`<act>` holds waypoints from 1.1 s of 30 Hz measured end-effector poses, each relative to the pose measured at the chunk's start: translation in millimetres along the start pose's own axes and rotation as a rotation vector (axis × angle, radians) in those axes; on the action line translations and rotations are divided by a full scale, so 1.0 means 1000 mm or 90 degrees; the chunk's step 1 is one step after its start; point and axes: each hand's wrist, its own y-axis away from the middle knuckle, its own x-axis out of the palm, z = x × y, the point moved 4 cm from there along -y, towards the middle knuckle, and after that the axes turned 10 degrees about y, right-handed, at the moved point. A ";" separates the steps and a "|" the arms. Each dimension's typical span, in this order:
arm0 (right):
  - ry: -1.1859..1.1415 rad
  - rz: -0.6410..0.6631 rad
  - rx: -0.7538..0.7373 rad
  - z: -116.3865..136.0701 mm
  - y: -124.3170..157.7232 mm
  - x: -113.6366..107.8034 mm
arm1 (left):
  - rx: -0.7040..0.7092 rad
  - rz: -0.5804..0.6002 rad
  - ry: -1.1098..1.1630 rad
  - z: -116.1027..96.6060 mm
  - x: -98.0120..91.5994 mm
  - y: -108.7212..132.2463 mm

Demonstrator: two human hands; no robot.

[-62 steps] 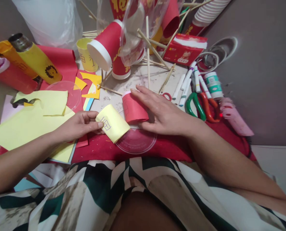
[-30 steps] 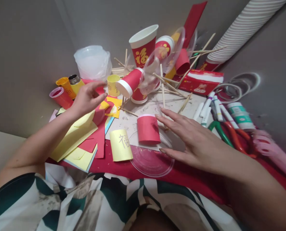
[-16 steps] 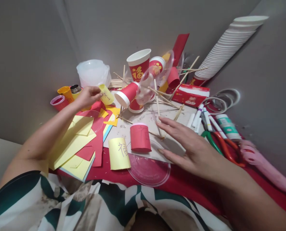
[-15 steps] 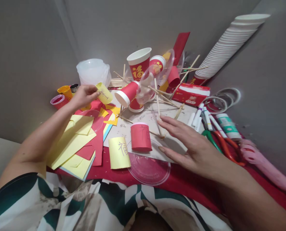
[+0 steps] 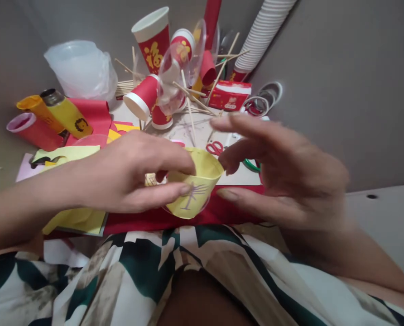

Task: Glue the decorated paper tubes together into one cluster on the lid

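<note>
Close in front of me, my left hand pinches the rim of a yellow paper tube, with fingers inside it and the thumb on its outside. Purple pen strokes mark the tube's front. My right hand is at the tube's right side, fingers and thumb apart and slightly blurred; whether a fingertip touches the rim I cannot tell. Behind the hands lie red-handled scissors and a green handle. The tube and my hands cover most of the table's front part.
At the back, red paper cups, clear plastic discs and wooden sticks form a jumbled structure. Clear plastic bowls stand left of it. Paper rolls and yellow sheets lie at left. A red tissue pack sits right.
My left hand has brought the yellow tube from the back left to close in front of me. My right hand has come up beside it. The view has shifted.
</note>
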 end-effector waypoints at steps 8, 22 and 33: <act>-0.078 -0.056 0.172 -0.030 0.026 0.001 | 0.088 -0.003 -0.045 0.005 0.000 -0.035; -0.378 -0.126 0.528 -0.082 0.061 0.045 | -0.071 -0.012 0.004 0.107 -0.015 -0.077; -0.546 -0.151 0.567 -0.090 0.060 0.053 | -0.105 0.004 0.237 0.118 -0.017 -0.081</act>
